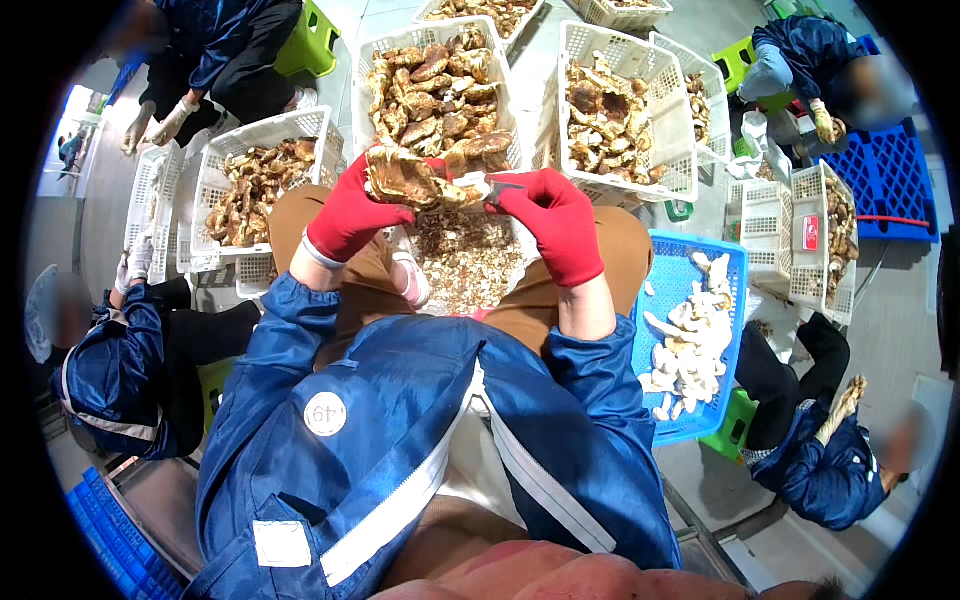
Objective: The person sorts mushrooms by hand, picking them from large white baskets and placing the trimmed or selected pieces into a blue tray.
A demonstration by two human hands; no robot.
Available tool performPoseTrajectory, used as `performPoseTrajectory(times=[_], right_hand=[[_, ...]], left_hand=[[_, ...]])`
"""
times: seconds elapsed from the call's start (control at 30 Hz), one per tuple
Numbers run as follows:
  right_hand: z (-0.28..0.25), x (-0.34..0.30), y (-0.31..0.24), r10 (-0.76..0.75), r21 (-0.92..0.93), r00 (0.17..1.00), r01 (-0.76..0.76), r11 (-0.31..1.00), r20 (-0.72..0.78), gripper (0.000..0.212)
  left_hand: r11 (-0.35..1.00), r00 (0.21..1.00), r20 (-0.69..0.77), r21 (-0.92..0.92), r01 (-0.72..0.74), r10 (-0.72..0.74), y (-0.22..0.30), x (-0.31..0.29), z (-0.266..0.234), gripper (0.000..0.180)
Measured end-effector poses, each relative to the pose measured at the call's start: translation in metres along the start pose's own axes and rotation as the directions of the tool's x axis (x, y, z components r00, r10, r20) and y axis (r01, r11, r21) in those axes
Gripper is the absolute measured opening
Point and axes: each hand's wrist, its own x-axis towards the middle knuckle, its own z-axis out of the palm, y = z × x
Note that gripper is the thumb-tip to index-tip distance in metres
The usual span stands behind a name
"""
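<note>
My left hand [350,215], in a red glove, is closed around a large brown-capped mushroom [405,180] in front of my knees. Its stem points to the right, and its pale end lies against my other hand. My right hand [555,225], also red-gloved, pinches a small knife [494,194] at that end; most of the knife is hidden by the fingers. Below both hands, between my knees, brown and white trimmings [465,260] lie in a heap. Beyond the mushroom stands a white crate [357,100] filled with brown mushrooms.
At my right side a blue tray [740,300] holds pale trimmed mushrooms. More white mushroom crates stand ahead left [328,130] and ahead right [690,150]. Several co-workers in blue jackets sit around me, some on green stools [310,40]. A blue pallet [880,190] lies far right.
</note>
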Motion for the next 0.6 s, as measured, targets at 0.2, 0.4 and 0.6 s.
performPoseTrajectory(times=[0.2,0.4,0.6], right_hand=[[-0.003,0.002,-0.006,0.045,-0.253,0.99,-0.01,0.967,0.13,0.011],[-0.01,0.003,-0.01,0.021,0.019,0.993,-0.023,1.0,0.118,0.008],[-0.013,0.004,-0.006,-0.001,0.003,0.987,0.001,1.0,0.163,0.008]], left_hand=[[0.973,0.979,0.195,0.21,-0.098,0.056,0.013,-0.001,-0.001,0.059],[0.966,0.978,0.204,0.257,-0.018,-0.036,0.026,-0.001,0.013,0.064],[0.951,0.948,0.125,0.14,0.275,-0.293,0.019,-0.004,0.013,0.074]])
